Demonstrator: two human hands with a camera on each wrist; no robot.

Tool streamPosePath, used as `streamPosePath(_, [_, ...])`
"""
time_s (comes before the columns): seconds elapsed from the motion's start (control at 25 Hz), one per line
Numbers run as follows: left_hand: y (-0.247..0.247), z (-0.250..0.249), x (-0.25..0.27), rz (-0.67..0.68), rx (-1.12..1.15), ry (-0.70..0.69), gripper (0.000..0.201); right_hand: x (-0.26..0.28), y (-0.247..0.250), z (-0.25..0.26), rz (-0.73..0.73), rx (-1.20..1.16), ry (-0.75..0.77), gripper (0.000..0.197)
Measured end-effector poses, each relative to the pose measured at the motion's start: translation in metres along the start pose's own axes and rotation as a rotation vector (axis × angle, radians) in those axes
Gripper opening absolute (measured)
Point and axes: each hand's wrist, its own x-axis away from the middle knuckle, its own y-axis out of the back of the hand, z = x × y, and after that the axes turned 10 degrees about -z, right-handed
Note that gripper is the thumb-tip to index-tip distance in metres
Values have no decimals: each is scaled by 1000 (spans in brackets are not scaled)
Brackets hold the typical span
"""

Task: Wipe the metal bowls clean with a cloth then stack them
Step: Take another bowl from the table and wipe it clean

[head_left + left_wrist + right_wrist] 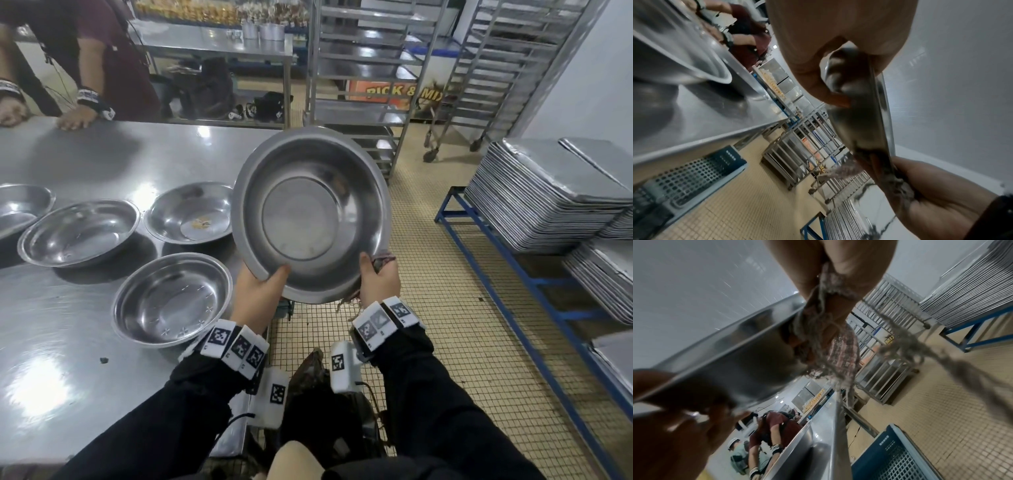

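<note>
Both hands grip one bowl [310, 214] by its near rim, tilted up off the table edge with its inside facing the person. Left hand [258, 291] pinches the rim, thumb inside and fingers behind. Right hand [378, 279] does the same with a frayed cloth [383, 258] bunched between its fingers and the bowl's underside. I judge the bowl light, stiff and slick, so the rolled rim is the sure place to hold. Its inside looks dull, with nothing in it. Left of the grip, four more bowls sit on the steel table [85, 161]; the one just beside the held bowl [191, 212] has yellowish scraps at its bottom, while the nearest [171, 298] looks bare
</note>
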Motion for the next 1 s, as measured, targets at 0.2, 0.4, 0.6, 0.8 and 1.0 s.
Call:
streamPosePath(0.2, [3, 4, -7, -67, -28, 69, 22, 6, 7, -6, 139, 57, 2, 24])
streamPosePath(0.4, [17, 9, -16, -85, -109, 41, 44, 17, 23, -12, 184, 173, 69, 29])
streamPosePath(0.6, [16, -1, -12, -33, -236, -65, 37, 43, 5, -17, 543, 448, 431, 32])
streamPosePath(0.8, [8, -13, -13, 82, -253, -147, 45, 40, -12, -35, 789, 801, 831, 66])
streamPosePath(1.0, [8, -18, -16, 68, -225, -191, 37, -9, -9, -25, 519, 1312, 908, 58])
